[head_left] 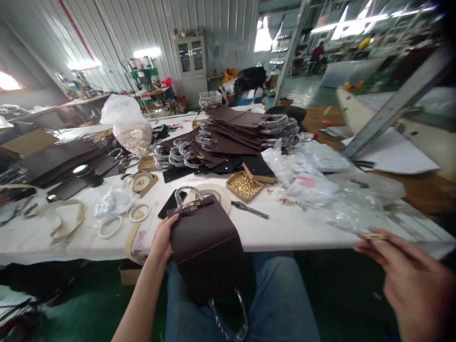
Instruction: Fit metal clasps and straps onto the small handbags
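Note:
A dark brown bag-shaped box (206, 247) with clear plastic handles rests on my lap against the white table's (292, 228) front edge. My left hand (161, 240) grips its left side. Out at the lower right, my right hand (409, 280) pinches a small gold metal part (374, 236) between thumb and fingers. A small open box of gold studs (245, 186) lies on the table just beyond the brown box, with dark pliers (249, 209) beside it.
Stacks of flat brown box blanks (231, 128) with clear handles fill the table's far middle. Clear plastic bags (320, 180) lie at the right, tape rings (138, 212) and brown sheets (60, 161) at the left. People work far off at the back right.

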`<state>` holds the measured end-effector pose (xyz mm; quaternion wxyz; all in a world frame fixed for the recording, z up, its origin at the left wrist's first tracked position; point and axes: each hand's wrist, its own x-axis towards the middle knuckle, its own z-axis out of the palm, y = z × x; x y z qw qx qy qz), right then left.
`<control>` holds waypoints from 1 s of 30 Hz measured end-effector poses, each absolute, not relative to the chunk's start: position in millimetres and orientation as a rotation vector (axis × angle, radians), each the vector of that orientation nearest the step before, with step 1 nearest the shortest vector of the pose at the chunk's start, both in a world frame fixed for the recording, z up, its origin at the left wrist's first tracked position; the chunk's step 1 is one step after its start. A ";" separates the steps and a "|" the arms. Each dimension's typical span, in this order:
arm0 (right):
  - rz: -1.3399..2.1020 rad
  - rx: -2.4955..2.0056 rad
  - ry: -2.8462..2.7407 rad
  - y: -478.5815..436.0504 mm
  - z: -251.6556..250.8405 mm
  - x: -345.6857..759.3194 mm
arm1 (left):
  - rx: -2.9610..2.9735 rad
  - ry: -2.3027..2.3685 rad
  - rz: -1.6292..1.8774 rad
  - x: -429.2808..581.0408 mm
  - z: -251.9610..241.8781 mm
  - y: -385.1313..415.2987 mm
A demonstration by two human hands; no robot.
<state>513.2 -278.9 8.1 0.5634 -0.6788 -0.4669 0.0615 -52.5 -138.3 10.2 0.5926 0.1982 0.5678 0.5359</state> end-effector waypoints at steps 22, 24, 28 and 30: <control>0.551 -1.252 -1.572 -105.3 19.0 186.1 | 0.856 1.271 1.316 -38.4 17.6 -154.2; 0.646 -1.264 -1.439 -95.5 17.3 197.0 | 0.817 1.263 1.340 -36.4 12.9 -155.0; 0.712 -1.289 -1.399 -88.3 12.3 214.5 | 0.804 1.301 1.363 -34.6 13.3 -153.2; 0.676 -1.329 -1.451 -88.6 11.5 218.2 | 0.828 1.324 1.356 -31.0 17.3 -151.3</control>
